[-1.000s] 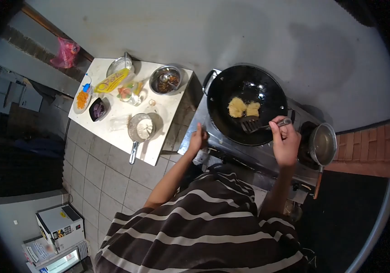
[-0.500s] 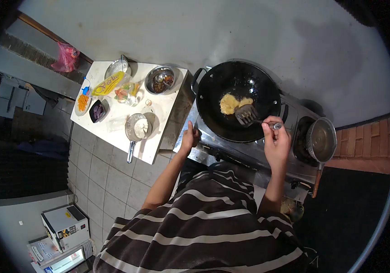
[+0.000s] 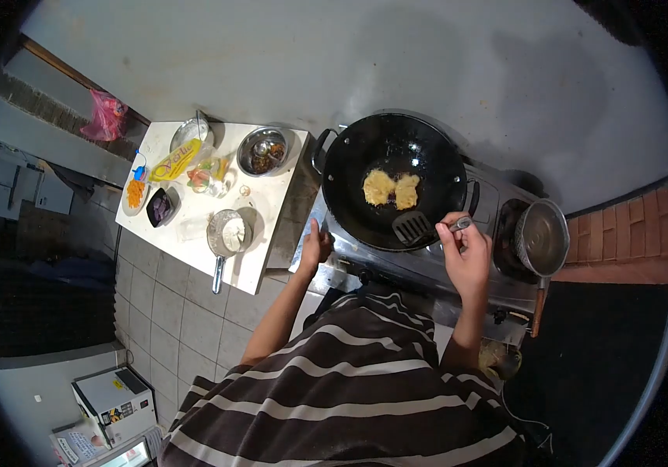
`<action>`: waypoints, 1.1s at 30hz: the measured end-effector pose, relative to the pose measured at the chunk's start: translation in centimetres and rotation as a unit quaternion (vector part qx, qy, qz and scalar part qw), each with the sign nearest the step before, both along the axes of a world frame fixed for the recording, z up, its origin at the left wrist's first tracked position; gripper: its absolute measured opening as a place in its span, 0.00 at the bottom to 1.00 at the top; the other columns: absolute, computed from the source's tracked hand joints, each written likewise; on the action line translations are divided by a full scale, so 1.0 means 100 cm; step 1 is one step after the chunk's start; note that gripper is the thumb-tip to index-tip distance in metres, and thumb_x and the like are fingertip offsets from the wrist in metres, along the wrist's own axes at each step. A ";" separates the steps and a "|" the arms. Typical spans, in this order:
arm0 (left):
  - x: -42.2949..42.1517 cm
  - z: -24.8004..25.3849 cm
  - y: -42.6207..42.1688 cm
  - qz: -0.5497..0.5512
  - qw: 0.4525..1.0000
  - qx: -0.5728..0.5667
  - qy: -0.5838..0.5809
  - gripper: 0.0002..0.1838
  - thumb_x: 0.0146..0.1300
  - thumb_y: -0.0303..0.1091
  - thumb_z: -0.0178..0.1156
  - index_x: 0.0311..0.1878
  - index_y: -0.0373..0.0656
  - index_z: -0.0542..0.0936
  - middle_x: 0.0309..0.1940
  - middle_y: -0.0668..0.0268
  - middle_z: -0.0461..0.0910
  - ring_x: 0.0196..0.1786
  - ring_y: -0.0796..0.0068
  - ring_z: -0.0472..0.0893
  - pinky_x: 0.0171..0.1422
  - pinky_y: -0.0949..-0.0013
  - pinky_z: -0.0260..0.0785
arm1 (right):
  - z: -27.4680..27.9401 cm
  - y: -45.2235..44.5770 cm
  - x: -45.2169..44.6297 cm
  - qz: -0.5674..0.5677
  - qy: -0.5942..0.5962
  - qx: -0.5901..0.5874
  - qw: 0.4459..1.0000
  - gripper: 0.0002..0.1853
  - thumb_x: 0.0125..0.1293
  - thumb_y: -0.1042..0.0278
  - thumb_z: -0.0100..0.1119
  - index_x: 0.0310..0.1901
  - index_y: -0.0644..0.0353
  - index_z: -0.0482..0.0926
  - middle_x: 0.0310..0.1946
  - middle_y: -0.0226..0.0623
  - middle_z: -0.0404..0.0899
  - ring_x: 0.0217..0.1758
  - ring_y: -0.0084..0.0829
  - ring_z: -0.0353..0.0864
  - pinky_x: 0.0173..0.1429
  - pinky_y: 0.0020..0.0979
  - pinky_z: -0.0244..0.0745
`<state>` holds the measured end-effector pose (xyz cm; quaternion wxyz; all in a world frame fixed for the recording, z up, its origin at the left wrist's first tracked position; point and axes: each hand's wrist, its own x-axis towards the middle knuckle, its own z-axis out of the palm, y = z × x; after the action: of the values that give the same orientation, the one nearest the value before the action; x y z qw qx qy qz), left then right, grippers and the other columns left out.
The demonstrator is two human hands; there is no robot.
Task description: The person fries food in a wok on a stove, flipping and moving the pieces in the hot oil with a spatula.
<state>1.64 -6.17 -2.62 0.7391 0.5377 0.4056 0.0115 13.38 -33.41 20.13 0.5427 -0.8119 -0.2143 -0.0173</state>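
Note:
My right hand [image 3: 468, 257] is closed round the handle of a slotted spatula [image 3: 413, 229]. The spatula's dark head rests low inside the near side of a black wok [image 3: 349, 214], apart from the food. Two yellow fritter-like pieces, a left one [image 3: 378, 187] and a right one [image 3: 406, 192], lie side by side in the wok, with a little purple showing between them. My left hand [image 3: 315, 247] is beside the stove's left edge, left of the wok, thumb up and fingers curled in, with no object visible in it.
A small pot [image 3: 543, 237] with a wooden handle stands on the stove [image 3: 420, 268] at right. On the white table [image 3: 252, 261] at left are a saucepan [image 3: 229, 233] of white batter, a steel bowl [image 3: 262, 152], a dark bowl [image 3: 160, 207] and an orange-filled plate [image 3: 135, 196].
The spatula has moved off the food, toward the wok's near side. The pieces now lie flatter and side by side. My left hand stays beside the stove; the view has shifted slightly.

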 end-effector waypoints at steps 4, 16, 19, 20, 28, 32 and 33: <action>-0.003 -0.006 0.002 -0.015 0.999 -0.015 -0.032 0.37 0.65 0.76 0.34 0.13 0.54 0.56 0.10 0.78 0.54 0.11 0.82 0.53 0.16 0.73 0.40 | 0.000 0.005 0.004 0.030 0.006 -0.006 1.000 0.06 0.64 0.71 0.64 0.34 0.63 0.77 0.16 0.28 0.63 0.19 0.16 0.59 0.23 0.23 0.56; -0.001 -0.001 -0.001 -0.011 1.000 0.006 -0.028 0.38 0.66 0.75 0.31 0.13 0.53 0.57 0.09 0.77 0.54 0.11 0.82 0.53 0.16 0.73 0.40 | -0.008 0.017 0.012 0.062 0.009 -0.001 0.998 0.07 0.64 0.70 0.65 0.34 0.63 0.77 0.14 0.26 0.61 0.18 0.15 0.56 0.23 0.23 0.53; -0.005 -0.002 0.000 -0.022 0.999 -0.006 -0.041 0.37 0.64 0.77 0.32 0.14 0.54 0.55 0.10 0.78 0.54 0.11 0.83 0.52 0.16 0.74 0.39 | -0.013 0.016 0.013 0.063 0.016 -0.004 0.998 0.07 0.64 0.70 0.65 0.34 0.63 0.77 0.14 0.26 0.61 0.18 0.15 0.56 0.23 0.23 0.53; -0.005 -0.002 0.002 -0.038 0.998 -0.017 -0.050 0.37 0.64 0.77 0.33 0.14 0.54 0.56 0.10 0.78 0.54 0.11 0.83 0.52 0.16 0.74 0.40 | -0.013 0.015 0.014 0.063 0.009 -0.013 0.998 0.07 0.63 0.70 0.65 0.34 0.63 0.77 0.14 0.26 0.61 0.18 0.14 0.56 0.23 0.23 0.53; -0.003 0.003 -0.001 -0.004 1.000 -0.026 -0.016 0.37 0.64 0.77 0.36 0.14 0.54 0.57 0.10 0.78 0.54 0.11 0.83 0.53 0.16 0.74 0.40 | -0.011 0.013 0.016 0.076 0.024 -0.016 0.997 0.07 0.64 0.70 0.65 0.35 0.63 0.77 0.14 0.26 0.63 0.18 0.14 0.58 0.23 0.23 0.54; -0.002 0.001 0.002 -0.017 0.999 -0.044 -0.023 0.37 0.64 0.77 0.36 0.14 0.54 0.57 0.10 0.78 0.54 0.11 0.83 0.53 0.16 0.74 0.40 | -0.012 0.010 0.017 0.075 0.034 -0.014 0.997 0.07 0.64 0.69 0.64 0.35 0.62 0.78 0.14 0.26 0.65 0.18 0.15 0.59 0.23 0.23 0.55; -0.001 0.003 0.002 -0.018 0.999 -0.042 -0.023 0.37 0.64 0.77 0.36 0.14 0.54 0.57 0.10 0.78 0.54 0.11 0.83 0.53 0.16 0.74 0.40 | -0.012 0.010 0.017 0.073 0.034 -0.013 0.997 0.07 0.64 0.69 0.64 0.35 0.62 0.78 0.14 0.26 0.65 0.18 0.15 0.59 0.23 0.23 0.55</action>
<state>1.54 -5.97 -2.36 0.7705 0.5130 0.3784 -0.0068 15.05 -32.45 18.95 0.5391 -0.8010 -0.2551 0.0524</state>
